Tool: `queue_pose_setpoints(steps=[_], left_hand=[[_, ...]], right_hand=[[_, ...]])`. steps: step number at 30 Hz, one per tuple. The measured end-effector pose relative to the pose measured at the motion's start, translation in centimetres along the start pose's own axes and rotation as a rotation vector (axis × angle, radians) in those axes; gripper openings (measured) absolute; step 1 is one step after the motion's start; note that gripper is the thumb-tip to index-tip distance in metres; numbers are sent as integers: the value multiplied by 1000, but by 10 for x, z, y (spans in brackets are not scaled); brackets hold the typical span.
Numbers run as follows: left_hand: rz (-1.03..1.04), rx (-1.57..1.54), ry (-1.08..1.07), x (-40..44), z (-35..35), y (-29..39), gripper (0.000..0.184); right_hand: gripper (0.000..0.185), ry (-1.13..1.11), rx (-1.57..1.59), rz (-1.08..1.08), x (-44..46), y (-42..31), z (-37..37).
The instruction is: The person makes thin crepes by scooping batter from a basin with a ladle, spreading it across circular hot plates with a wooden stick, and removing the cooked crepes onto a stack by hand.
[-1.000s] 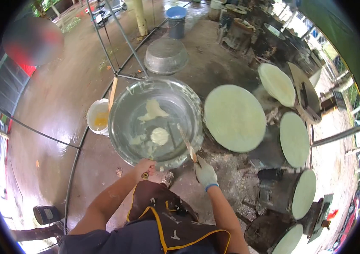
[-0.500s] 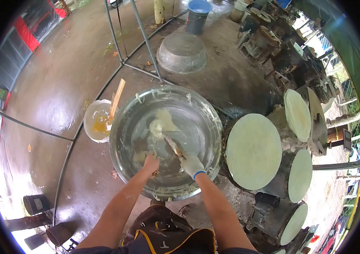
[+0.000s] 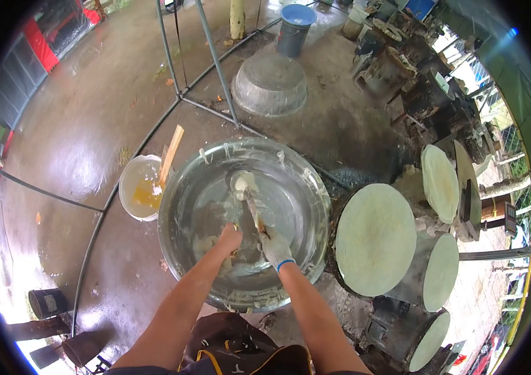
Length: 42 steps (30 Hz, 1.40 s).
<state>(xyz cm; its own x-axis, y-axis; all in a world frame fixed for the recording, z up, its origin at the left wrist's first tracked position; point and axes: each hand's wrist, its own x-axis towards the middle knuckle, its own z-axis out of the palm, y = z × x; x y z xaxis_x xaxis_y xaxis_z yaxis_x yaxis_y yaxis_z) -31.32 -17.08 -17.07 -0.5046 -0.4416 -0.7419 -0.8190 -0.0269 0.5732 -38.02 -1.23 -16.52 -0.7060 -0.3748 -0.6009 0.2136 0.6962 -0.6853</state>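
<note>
A large metal basin [image 3: 181, 269], smeared with pale batter on its walls, lies in front of me. My right hand [image 3: 276, 248], in a white knit glove with a blue cuff, is closed round the handle of a batter-coated ladle [image 3: 254, 209]. The ladle's round head points away from me, over the far half of the basin, with pale batter at it. My bare left hand [image 3: 231, 237] is closed above the basin's near left part. Something brownish shows below its fist, too hidden to name.
To the left stands a white bucket [image 3: 129, 203] with yellow liquid and a wooden stick [image 3: 171, 153]. Round griddles bear pale flatbreads [image 3: 375, 240] on the right. Beyond the basin are an upturned metal tub [image 3: 270, 84], a blue-topped bucket [image 3: 295, 37] and a metal pole frame [image 3: 214, 56].
The ladle has turned more upright in view, its head shifting slightly right. My left hand has moved a little right, and the gloved hand slightly lower. The whole view has shifted a bit.
</note>
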Motion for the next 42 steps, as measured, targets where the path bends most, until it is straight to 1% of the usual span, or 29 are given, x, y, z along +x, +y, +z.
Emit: queue_pose_setpoints(steps=[1, 3, 5, 8, 11, 13, 14, 17, 19, 20, 23, 24, 26, 29, 30, 32, 33, 34, 35, 37, 38, 41, 42], left_hand=[[40, -105, -68, -13, -10, 4, 21], [120, -317, -216, -43, -32, 7, 16], [254, -339, -233, -95, -61, 21, 17], [439, -311, -208, -165, -105, 49, 15], [626, -226, -46, -200, -134, 72, 13], [646, -284, -2, -209, -138, 90, 12], [649, -312, 17, -213, -137, 95, 11], [431, -561, -209, -220, -128, 105, 11], [359, -656, -339, -231, -119, 104, 9], [319, -700, -406, -236, -115, 103, 8], [223, -786, -538, -230, -99, 92, 8], [204, -796, -561, -231, -95, 90, 9], [171, -819, -608, -238, -86, 91, 9], [365, -658, -672, -280, -84, 82, 7], [413, -603, -644, -295, -84, 77, 8], [503, -483, -591, -323, -79, 66, 11], [496, -433, -594, -333, -73, 64, 13], [489, -381, -601, -344, -63, 62, 15], [480, -326, -613, -356, -52, 57, 17], [423, -246, -743, -383, -25, 45, 16], [387, -194, -813, -398, -9, 36, 16], [274, 20, -1081, -463, 49, 4, 13], [176, 64, -1174, -486, 72, -9, 11]], right_hand=[[32, -26, 156, 35, -8, -9, -6], [32, -1, 305, 35, -49, -42, -29], [33, 6, 403, 6, -89, -67, -52], [37, -11, 505, -109, -136, -100, -79], [37, -20, 622, -259, -171, -129, -95], [36, 3, 673, -366, -184, -139, -94], [33, 8, 685, -365, -188, -141, -91], [27, 19, 728, -338, -184, -131, -78], [25, 13, 769, -283, -182, -110, -67], [25, 24, 807, -244, -184, -100, -62], [32, 36, 757, -122, -199, -75, -59], [38, 48, 728, -112, -202, -67, -60], [39, 121, 616, -205, -218, -55, -64], [41, 346, 433, -427, -245, -30, -69], [42, 440, 368, -504, -256, -20, -70], [42, 438, 475, -462, -292, -12, -77], [42, 445, 531, -442, -315, -7, -81], [41, 385, 612, -384, -339, 1, -86], [40, 414, 661, -364, -358, 12, -86], [40, 490, 779, -311, -403, 43, -80], [39, 627, 859, -323, -427, 57, -72], [40, 838, 846, -103, -522, 125, -54], [41, 934, 754, -57, -556, 151, -42]])
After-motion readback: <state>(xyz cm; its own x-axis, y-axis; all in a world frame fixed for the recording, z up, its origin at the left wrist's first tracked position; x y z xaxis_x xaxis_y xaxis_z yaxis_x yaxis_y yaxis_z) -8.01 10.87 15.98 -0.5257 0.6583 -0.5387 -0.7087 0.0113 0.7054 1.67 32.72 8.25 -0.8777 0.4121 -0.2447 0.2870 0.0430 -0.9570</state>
